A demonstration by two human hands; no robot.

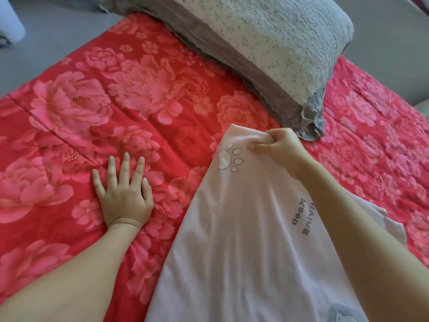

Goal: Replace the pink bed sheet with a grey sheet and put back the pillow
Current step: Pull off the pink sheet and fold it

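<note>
Floral cover (69, 112), pillow (267, 43) at top; left hand (125, 201) flat on cover, right hand (278, 147) pinches corner of pale sheet (243, 228), seemingly limp and light, best gathered by edges.

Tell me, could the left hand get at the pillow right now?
Probably yes. The left hand lies flat and empty on the red floral cover, and only bare cover lies between it and the pillow, though it must stretch.
</note>
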